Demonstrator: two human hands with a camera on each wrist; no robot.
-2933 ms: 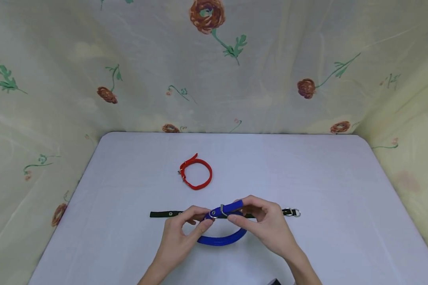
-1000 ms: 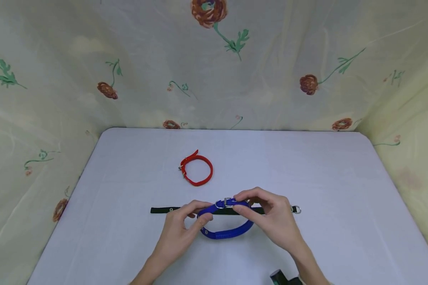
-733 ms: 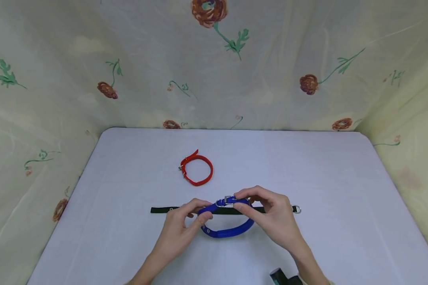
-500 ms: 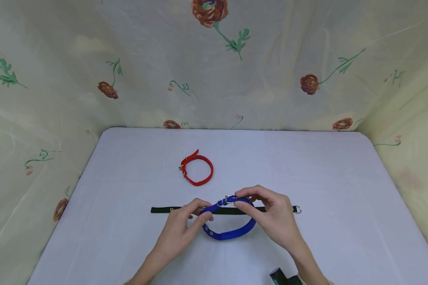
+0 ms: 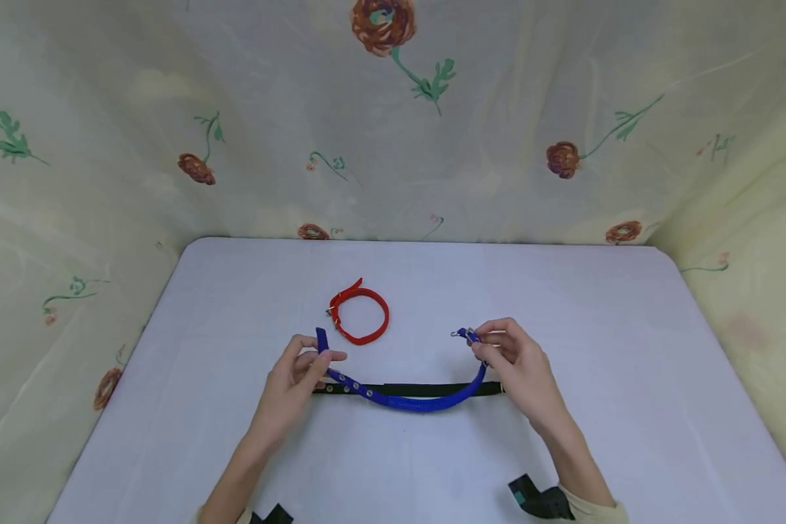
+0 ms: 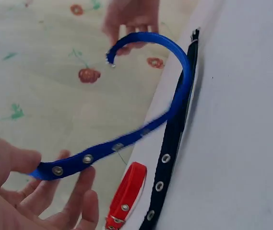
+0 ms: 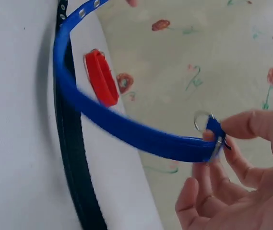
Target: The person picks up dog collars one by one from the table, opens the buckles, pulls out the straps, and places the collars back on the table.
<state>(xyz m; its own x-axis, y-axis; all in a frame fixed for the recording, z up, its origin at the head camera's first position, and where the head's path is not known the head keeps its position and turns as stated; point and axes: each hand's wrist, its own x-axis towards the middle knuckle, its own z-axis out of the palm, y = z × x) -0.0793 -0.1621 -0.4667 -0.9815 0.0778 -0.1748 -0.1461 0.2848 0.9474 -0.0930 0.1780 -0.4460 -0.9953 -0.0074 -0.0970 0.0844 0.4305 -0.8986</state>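
Well apart, left hand (image 5: pixel 290 387) and right hand (image 5: pixel 519 368) pinch a blue collar (image 5: pixel 422 404)

Head view: ends of black strap (image 5: pixel 426 389) hidden behind left hand (image 5: pixel 290 380) and right hand (image 5: pixel 522 365); near edge of desk (image 5: pixel 393 473) cut off below. Left wrist view: eyelets (image 6: pixel 118 146) on blue collar (image 6: pixel 180 93) blurred, tip hidden — red collar (image 6: pixel 131 184) cut by bottom edge. Right wrist view: buckle (image 7: pixel 218 145) blurred — detail unclear.
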